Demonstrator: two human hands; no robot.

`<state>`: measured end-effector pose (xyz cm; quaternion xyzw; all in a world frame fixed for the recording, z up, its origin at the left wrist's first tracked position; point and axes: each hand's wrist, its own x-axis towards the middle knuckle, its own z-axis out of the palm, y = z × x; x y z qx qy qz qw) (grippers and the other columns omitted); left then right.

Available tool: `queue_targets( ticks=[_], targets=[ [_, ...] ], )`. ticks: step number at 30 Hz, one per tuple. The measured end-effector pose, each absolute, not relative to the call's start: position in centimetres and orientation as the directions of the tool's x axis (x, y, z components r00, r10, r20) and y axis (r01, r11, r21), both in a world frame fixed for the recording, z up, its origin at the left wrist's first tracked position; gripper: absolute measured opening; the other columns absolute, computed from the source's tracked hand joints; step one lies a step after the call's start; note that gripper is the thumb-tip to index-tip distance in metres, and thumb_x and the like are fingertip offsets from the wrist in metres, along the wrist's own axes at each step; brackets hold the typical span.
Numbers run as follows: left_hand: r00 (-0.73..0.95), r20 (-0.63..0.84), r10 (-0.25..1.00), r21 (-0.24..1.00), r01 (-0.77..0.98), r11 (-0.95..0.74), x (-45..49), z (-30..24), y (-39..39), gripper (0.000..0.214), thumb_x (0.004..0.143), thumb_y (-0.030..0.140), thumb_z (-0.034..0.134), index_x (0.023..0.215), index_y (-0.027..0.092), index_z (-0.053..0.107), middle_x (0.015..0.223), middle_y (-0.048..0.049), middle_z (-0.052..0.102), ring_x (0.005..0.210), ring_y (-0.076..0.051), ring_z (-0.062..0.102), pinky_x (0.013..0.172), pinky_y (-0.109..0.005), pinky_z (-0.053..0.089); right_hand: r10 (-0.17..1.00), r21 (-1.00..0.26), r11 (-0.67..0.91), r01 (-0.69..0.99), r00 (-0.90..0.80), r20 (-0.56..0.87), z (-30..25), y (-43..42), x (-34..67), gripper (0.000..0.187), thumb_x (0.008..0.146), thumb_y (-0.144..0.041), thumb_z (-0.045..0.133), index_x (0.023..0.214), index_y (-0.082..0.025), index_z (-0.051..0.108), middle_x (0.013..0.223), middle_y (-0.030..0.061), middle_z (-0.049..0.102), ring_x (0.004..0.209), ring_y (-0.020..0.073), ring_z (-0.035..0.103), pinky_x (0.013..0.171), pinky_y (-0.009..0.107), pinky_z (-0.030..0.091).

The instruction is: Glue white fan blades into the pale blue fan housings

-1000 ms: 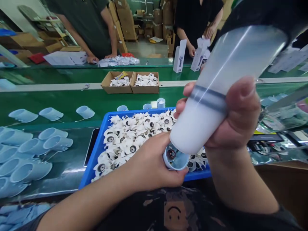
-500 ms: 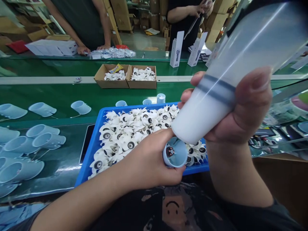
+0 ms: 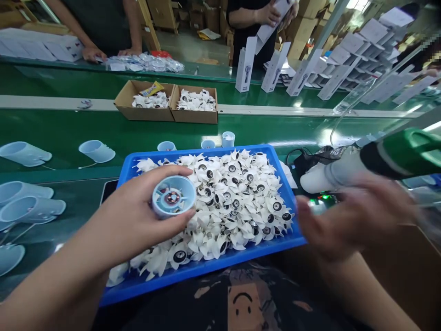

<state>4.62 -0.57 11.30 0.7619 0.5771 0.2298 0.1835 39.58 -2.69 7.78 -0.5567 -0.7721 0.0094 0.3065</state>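
Observation:
In my left hand (image 3: pixel 138 197) is a light blue plastic cylinder (image 3: pixel 175 212), its open end facing up. Radial vanes and a round, dark part with coppery bits show inside. My left fingers wrap around it above a blue tray (image 3: pixel 206 265), which is heaped with small white fan impellers (image 3: pixel 237 202). To the right of the tray, my right hand (image 3: pixel 351 220) is smeared by motion, thumb and fingers apart. Just behind it, a translucent white bottle (image 3: pixel 319 178) with a green looped lid lies tilted; the hand covers part of its lower side.
More light blue cylinders (image 3: pixel 32 209) lie at left and behind the tray. Two cardboard boxes (image 3: pixel 195 116) of impellers stand on the green bench. Across it, two people handle packets (image 3: pixel 144 63) and white cartons (image 3: pixel 245 69). Cables and a lit circuit board are at right.
The bottle has gone from above the cylinder to the right of the tray, and my right hand's grip has loosened. My left hand has moved left with the cylinder. My view has shifted right.

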Motion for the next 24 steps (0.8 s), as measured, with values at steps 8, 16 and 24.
queue_targets(
  ticks=[8,16,24],
  targets=[
    [0.389,0.132,0.912,0.602,0.700,-0.385,6.6,10.2,-1.6,0.054,0.080,0.053,0.069,0.129,0.033,0.056,0.128,-0.0063,0.065,0.111,-0.033,0.066,0.087,-0.043,0.058,0.802,-0.153,0.584,0.797,-0.595,-0.041,4.6,0.2,35.1,0.026,0.091,-0.017,0.074,0.113,-0.030,0.069,0.108,-0.0024,0.067,0.106,0.0202,0.058,0.094,0.038,0.037],
    [0.373,0.116,0.920,0.640,0.680,-0.357,6.8,10.0,-1.8,0.054,0.079,0.057,0.071,0.123,0.030,0.055,0.121,-0.0095,0.065,0.104,-0.033,0.066,0.080,-0.043,0.058,0.893,-0.030,0.447,0.894,-0.448,-0.041,5.1,0.0,34.6,0.022,0.086,-0.026,0.081,0.106,-0.029,0.073,0.109,0.0018,0.062,0.107,0.0290,0.052,0.094,0.046,0.035],
    [0.443,0.095,0.891,0.700,0.607,-0.376,7.5,9.9,-2.4,0.056,0.084,0.035,0.064,0.135,0.032,0.043,0.136,-0.0081,0.054,0.119,-0.031,0.058,0.092,-0.041,0.055,0.921,0.042,0.388,0.921,-0.387,-0.040,4.6,-0.6,34.9,0.014,0.086,-0.029,0.081,0.100,-0.030,0.076,0.107,0.0043,0.058,0.101,0.0285,0.050,0.093,0.047,0.035]
  ],
)
